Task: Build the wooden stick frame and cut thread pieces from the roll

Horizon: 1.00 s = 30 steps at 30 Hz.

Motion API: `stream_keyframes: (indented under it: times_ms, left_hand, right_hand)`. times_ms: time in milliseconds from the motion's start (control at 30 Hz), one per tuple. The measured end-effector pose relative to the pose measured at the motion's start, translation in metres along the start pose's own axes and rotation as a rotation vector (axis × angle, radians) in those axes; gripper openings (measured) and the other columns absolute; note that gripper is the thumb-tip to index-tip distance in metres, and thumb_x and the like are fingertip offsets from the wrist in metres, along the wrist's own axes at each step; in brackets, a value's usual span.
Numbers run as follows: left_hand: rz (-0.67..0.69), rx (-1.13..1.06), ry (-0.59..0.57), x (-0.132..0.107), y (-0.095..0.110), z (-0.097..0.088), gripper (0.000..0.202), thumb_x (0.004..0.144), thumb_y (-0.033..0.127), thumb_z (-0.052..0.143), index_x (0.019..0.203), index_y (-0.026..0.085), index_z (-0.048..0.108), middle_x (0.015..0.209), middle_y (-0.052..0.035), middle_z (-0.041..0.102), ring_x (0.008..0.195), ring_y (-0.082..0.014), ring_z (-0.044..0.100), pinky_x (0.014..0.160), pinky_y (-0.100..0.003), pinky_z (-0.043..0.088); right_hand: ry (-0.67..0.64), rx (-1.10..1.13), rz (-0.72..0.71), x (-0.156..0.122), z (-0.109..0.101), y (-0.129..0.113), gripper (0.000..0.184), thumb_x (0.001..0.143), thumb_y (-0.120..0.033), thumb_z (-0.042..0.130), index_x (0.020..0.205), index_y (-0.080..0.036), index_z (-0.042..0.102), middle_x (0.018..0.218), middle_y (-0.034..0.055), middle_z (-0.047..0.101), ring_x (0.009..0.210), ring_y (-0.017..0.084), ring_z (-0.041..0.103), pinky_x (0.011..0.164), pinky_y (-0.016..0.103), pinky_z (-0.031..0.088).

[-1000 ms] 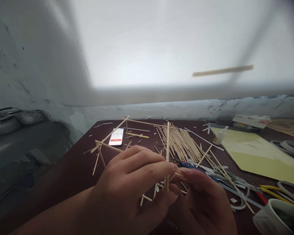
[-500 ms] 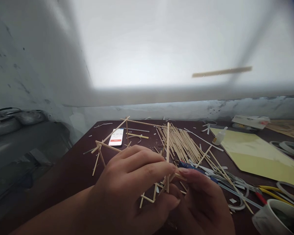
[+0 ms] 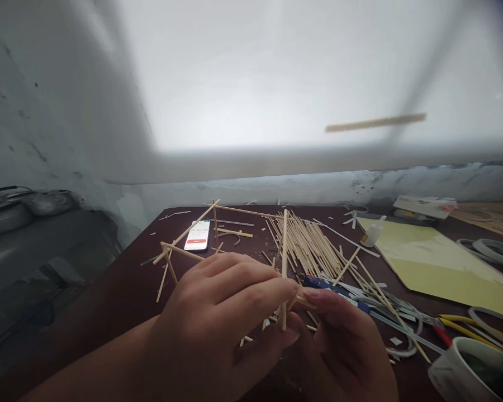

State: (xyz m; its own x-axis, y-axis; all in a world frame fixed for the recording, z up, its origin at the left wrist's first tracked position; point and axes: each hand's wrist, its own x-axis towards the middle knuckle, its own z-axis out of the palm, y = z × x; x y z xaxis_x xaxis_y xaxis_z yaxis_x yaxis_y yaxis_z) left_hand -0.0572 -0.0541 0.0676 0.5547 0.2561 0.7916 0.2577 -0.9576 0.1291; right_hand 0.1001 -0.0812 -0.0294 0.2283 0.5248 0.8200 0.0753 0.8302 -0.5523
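Observation:
A frame of thin wooden sticks [image 3: 285,245] stands in front of me, its far corners rising to the left behind my hands. My left hand [image 3: 226,301] is closed around the frame's near right corner, fingers and thumb on either side of the joint. Against the same corner, my right hand [image 3: 352,340] pinches the end of a short stick [image 3: 304,302] between thumb and fingers. The fingertips of both hands nearly meet there and hide most of the joint. Behind them lies a pile of loose wooden sticks [image 3: 308,245].
A lit phone [image 3: 197,235] lies behind the frame. To the right are a glue bottle [image 3: 373,232], a yellow sheet [image 3: 436,268], a blue-handled tool [image 3: 327,286], yellow-handled pliers [image 3: 461,325] and a white cup [image 3: 452,368]. Paper strips and scraps litter the dark table [image 3: 134,279].
The whole view has shifted slightly, so things sit a little further left. My left thumb has drawn in a little towards the joint. Both hands keep their hold on the corner.

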Motion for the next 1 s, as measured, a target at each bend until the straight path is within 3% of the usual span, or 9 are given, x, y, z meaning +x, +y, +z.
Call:
stream_keyframes:
  times_ms: [233, 400, 567, 1000]
  left_hand:
    - [0.020, -0.035, -0.062, 0.0035, 0.0024, -0.0073, 0.028, 0.080, 0.020, 0.067, 0.105, 0.009, 0.068, 0.093, -0.0116, 0.075, 0.083, -0.0181, 0.068, 0.079, -0.031, 0.058]
    - [0.008, -0.034, -0.032, 0.0064, 0.0043, -0.0069, 0.019, 0.079, 0.008, 0.063, 0.096, 0.006, 0.070, 0.088, -0.0119, 0.075, 0.078, -0.0162, 0.068, 0.076, -0.028, 0.058]
    - [-0.011, -0.047, -0.032, 0.0068, 0.0055, -0.0061, 0.015, 0.078, 0.007, 0.065, 0.092, 0.004, 0.071, 0.087, -0.0121, 0.075, 0.078, -0.0152, 0.068, 0.077, -0.027, 0.057]
    - [-0.004, -0.047, -0.029, 0.0078, 0.0042, -0.0062, 0.022, 0.078, 0.007, 0.064, 0.099, 0.007, 0.070, 0.086, -0.0107, 0.075, 0.075, -0.0159, 0.068, 0.073, -0.029, 0.059]
  right_hand:
    - [-0.027, -0.028, 0.034, 0.0009, -0.0014, -0.0028, 0.063, 0.073, 0.012, 0.058, 0.124, -0.023, 0.057, 0.109, -0.0009, 0.067, 0.097, 0.011, 0.066, 0.091, 0.018, 0.054]
    - [-0.026, -0.030, 0.008, -0.0006, -0.0019, -0.0016, 0.064, 0.072, 0.012, 0.058, 0.125, -0.024, 0.057, 0.111, -0.0018, 0.066, 0.097, 0.010, 0.065, 0.091, 0.016, 0.053]
    - [-0.011, -0.020, 0.025, -0.0006, -0.0011, -0.0016, 0.063, 0.073, 0.011, 0.058, 0.125, -0.025, 0.057, 0.112, -0.0016, 0.066, 0.098, 0.010, 0.065, 0.091, 0.017, 0.053]
    - [0.019, -0.061, 0.054, -0.0023, -0.0007, -0.0038, 0.058, 0.075, 0.007, 0.062, 0.122, -0.027, 0.060, 0.108, -0.0005, 0.068, 0.095, 0.012, 0.067, 0.088, 0.020, 0.055]
